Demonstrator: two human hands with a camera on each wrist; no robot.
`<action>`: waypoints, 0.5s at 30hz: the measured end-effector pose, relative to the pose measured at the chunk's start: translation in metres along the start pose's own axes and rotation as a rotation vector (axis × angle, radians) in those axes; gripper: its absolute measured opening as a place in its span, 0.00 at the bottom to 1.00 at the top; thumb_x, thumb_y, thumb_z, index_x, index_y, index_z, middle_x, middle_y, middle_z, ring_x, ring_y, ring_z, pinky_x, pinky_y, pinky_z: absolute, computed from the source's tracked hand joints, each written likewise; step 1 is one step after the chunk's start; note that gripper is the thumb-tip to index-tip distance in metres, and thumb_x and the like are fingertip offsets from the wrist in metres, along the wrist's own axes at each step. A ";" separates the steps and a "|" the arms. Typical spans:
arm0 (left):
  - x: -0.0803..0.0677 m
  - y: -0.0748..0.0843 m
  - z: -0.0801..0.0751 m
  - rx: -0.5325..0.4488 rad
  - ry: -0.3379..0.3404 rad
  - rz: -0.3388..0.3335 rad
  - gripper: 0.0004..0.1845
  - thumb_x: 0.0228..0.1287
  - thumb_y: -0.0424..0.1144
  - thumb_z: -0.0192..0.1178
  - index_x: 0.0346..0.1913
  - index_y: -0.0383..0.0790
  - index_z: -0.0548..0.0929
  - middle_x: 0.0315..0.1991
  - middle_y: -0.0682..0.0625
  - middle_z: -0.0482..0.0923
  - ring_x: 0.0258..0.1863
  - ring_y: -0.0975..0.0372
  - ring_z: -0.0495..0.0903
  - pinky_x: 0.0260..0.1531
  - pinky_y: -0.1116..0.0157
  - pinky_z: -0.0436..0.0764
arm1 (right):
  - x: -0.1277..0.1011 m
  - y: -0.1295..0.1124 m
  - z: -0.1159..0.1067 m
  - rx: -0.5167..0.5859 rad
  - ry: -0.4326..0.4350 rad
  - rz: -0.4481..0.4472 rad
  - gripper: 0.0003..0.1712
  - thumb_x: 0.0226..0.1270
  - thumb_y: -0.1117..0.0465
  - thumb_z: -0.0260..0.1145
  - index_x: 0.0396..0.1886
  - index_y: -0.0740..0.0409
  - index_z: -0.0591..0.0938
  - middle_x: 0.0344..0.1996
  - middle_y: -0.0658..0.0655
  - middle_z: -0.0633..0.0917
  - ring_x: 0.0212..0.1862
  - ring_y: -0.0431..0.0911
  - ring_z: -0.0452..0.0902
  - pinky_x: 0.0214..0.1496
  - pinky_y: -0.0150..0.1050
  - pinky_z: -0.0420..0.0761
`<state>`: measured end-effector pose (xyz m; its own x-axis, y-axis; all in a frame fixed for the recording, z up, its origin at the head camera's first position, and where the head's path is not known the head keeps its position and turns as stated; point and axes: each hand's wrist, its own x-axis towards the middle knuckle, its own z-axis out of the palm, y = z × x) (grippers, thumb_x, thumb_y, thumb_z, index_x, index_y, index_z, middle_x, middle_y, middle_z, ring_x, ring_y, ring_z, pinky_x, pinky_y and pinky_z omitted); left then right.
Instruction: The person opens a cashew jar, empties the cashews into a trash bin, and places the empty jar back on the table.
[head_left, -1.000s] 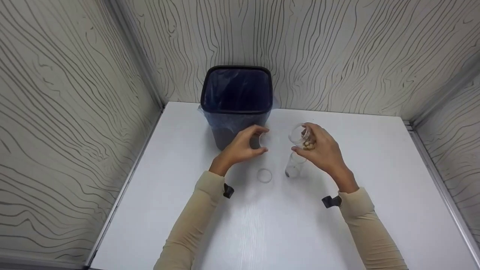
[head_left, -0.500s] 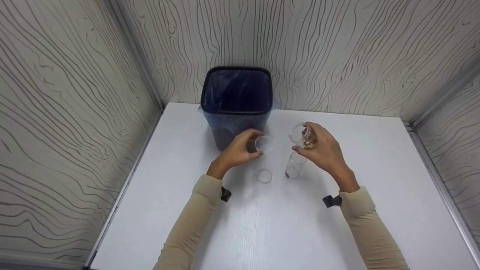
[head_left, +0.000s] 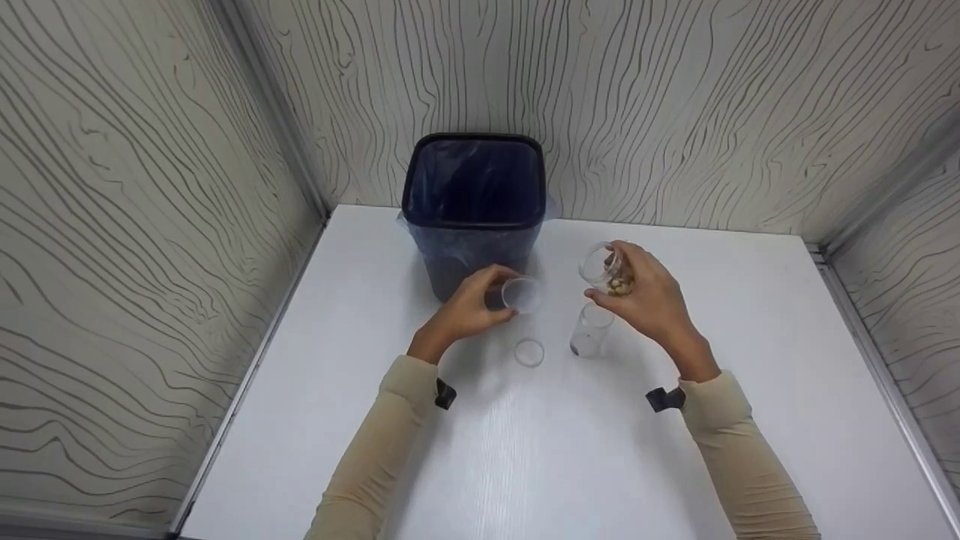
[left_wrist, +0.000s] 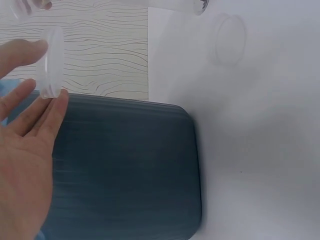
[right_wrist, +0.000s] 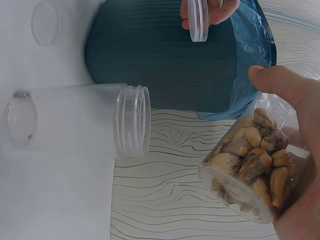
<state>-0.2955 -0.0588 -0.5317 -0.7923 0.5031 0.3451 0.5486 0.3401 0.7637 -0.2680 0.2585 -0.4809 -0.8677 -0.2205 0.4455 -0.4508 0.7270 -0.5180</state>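
My left hand (head_left: 466, 306) pinches a clear plastic lid (left_wrist: 51, 62) by its edge, in front of the bin. In my right hand (head_left: 654, 298) is a clear jar (right_wrist: 237, 192), uncapped and tilted with its mouth toward the left hand. Cashew nuts (right_wrist: 255, 162), some with dark skins, lie inside it. A second clear jar (right_wrist: 75, 120) stands upright and uncapped on the table, just below the right hand in the head view; a small dark speck shows near its base. Another clear round lid (head_left: 529, 353) lies flat to the left of that jar.
A dark bin (head_left: 469, 251) lined with a blue bag (right_wrist: 250, 45) stands behind the left hand, near the back wall (head_left: 637, 112). The white table (head_left: 480, 465) is bordered by patterned panels at the back and both sides.
My left hand has drawn back toward me and slightly left, away from the right hand, carrying the lid. The right hand and its jar of cashews have barely moved.
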 end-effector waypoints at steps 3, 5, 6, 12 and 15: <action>-0.002 -0.003 0.000 -0.005 0.000 -0.008 0.27 0.61 0.28 0.75 0.63 0.32 0.79 0.61 0.39 0.83 0.64 0.49 0.82 0.68 0.58 0.82 | 0.001 0.000 -0.001 -0.001 -0.002 -0.003 0.46 0.58 0.52 0.85 0.72 0.61 0.75 0.60 0.64 0.84 0.61 0.60 0.82 0.63 0.60 0.83; -0.004 -0.005 0.001 -0.016 -0.002 -0.013 0.27 0.61 0.27 0.74 0.63 0.30 0.79 0.61 0.38 0.83 0.64 0.47 0.82 0.68 0.57 0.82 | 0.001 0.000 -0.002 -0.003 -0.005 0.000 0.46 0.58 0.52 0.85 0.72 0.61 0.74 0.61 0.64 0.84 0.62 0.60 0.82 0.63 0.60 0.83; -0.005 -0.006 0.001 -0.015 -0.004 -0.019 0.27 0.62 0.27 0.74 0.64 0.29 0.79 0.61 0.39 0.83 0.64 0.48 0.82 0.68 0.57 0.82 | 0.002 0.000 -0.003 -0.005 -0.006 0.004 0.46 0.58 0.52 0.85 0.73 0.61 0.74 0.61 0.64 0.84 0.61 0.60 0.82 0.63 0.60 0.83; -0.010 -0.012 0.002 -0.025 -0.012 -0.048 0.29 0.62 0.28 0.74 0.65 0.28 0.79 0.62 0.38 0.82 0.65 0.44 0.81 0.69 0.55 0.81 | 0.004 -0.001 -0.006 -0.015 -0.005 0.002 0.47 0.58 0.52 0.85 0.73 0.60 0.74 0.61 0.64 0.84 0.61 0.59 0.82 0.63 0.60 0.83; -0.013 -0.014 0.003 -0.022 -0.021 -0.065 0.29 0.62 0.29 0.74 0.67 0.30 0.79 0.63 0.39 0.82 0.66 0.45 0.81 0.70 0.54 0.81 | 0.005 -0.002 -0.007 -0.012 0.000 -0.009 0.46 0.57 0.52 0.86 0.72 0.59 0.74 0.61 0.64 0.84 0.62 0.59 0.82 0.63 0.60 0.83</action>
<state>-0.2925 -0.0678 -0.5485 -0.8201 0.4970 0.2835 0.4904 0.3553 0.7958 -0.2702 0.2606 -0.4723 -0.8635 -0.2275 0.4500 -0.4562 0.7327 -0.5050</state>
